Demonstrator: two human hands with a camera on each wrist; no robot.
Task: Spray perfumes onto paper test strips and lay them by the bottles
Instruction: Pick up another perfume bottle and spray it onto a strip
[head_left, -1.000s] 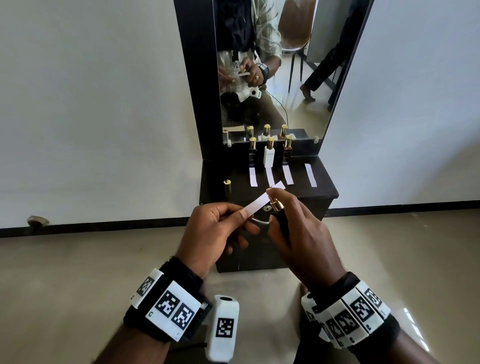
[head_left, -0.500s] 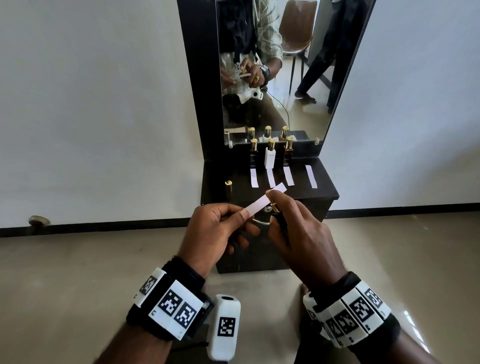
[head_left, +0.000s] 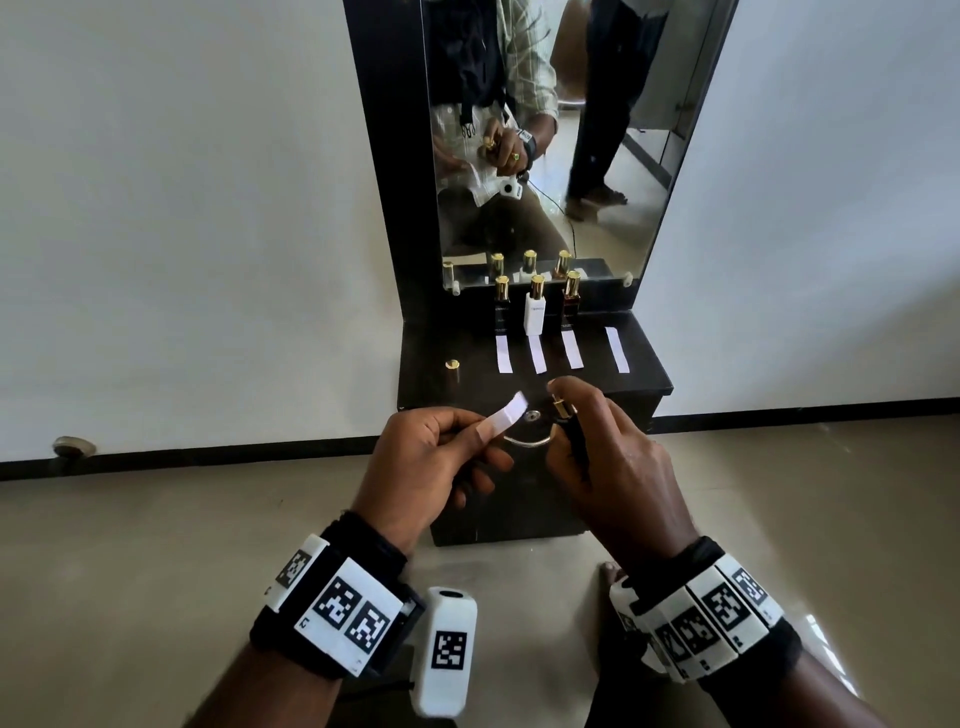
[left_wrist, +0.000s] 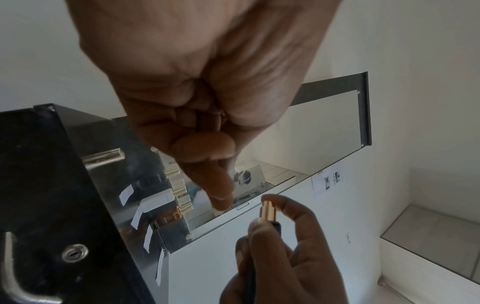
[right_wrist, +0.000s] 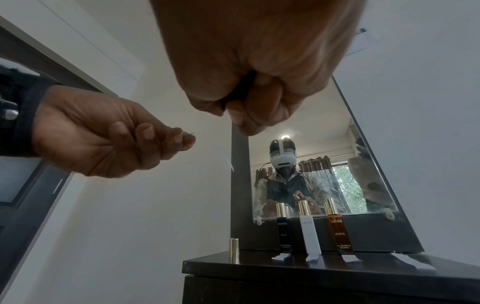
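My left hand (head_left: 431, 457) pinches one end of a white paper strip (head_left: 506, 418), whose free end points up and right. My right hand (head_left: 608, 457) grips a dark perfume bottle (head_left: 571, 436) with a gold nozzle (head_left: 561, 408), forefinger on top, a short gap from the strip's tip. From the left wrist view the nozzle (left_wrist: 267, 210) points toward my left hand (left_wrist: 207, 115). Three capped bottles stand by the mirror: dark (head_left: 501, 312), white (head_left: 535, 314), amber (head_left: 570, 306). Several strips lie on the cabinet top, one (head_left: 504, 354) before each bottle and one (head_left: 617, 349) at the right.
A loose gold cap (head_left: 453, 365) stands at the cabinet top's (head_left: 649, 379) left. The drawer front has a keyhole (head_left: 532, 414) and a metal handle (head_left: 527, 441). The mirror (head_left: 545, 156) shows me and another person's legs. White walls flank the cabinet; tan floor lies below.
My hands have drawn slightly apart: the strip's tip, which lay over the nozzle, now sits left of it. The head view has moved nearer the cabinet.
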